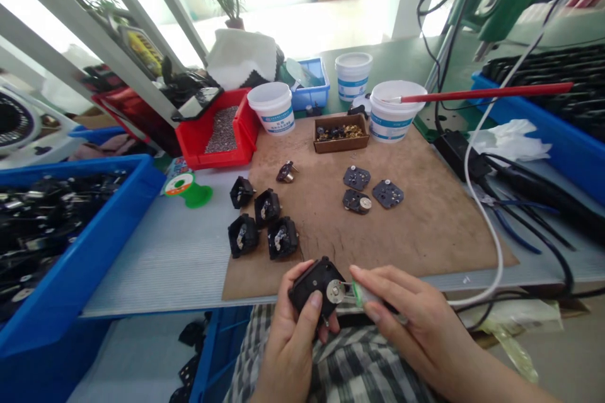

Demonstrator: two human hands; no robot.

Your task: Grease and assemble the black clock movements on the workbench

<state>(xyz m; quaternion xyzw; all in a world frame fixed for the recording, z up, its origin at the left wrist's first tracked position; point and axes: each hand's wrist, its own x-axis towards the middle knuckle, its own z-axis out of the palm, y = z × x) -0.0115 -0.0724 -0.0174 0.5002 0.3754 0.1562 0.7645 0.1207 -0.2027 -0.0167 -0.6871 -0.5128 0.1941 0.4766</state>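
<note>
My left hand (pixel 300 327) is closed around a black plastic housing (pixel 309 286) with a round silver disc (pixel 335 291) on its right side. In my right hand (pixel 416 315) is a thin pronged metal tool (pixel 359 295) with a green and whitish grip; its prongs reach to the disc. The exact kind of tool is unclear, as my fingers cover much of it. On the brown mat (pixel 321 201), several open black housings (pixel 282 238) stand to the left, near a small metal-and-dark part (pixel 286 172). Flat dark plates (pixel 388 193) lie to the right, one plate (pixel 357 201) carrying a silver disc.
Behind the mat stand a red bin (pixel 217 132) of small metal pieces, a cardboard tray (pixel 341 135), and white tubs (pixel 271 108). A red-handled brush (pixel 486 94) rests on one tub. Blue crates (pixel 118 220) flank the bench; a green spool (pixel 196 194), cables and pliers (pixel 515 230) lie nearer.
</note>
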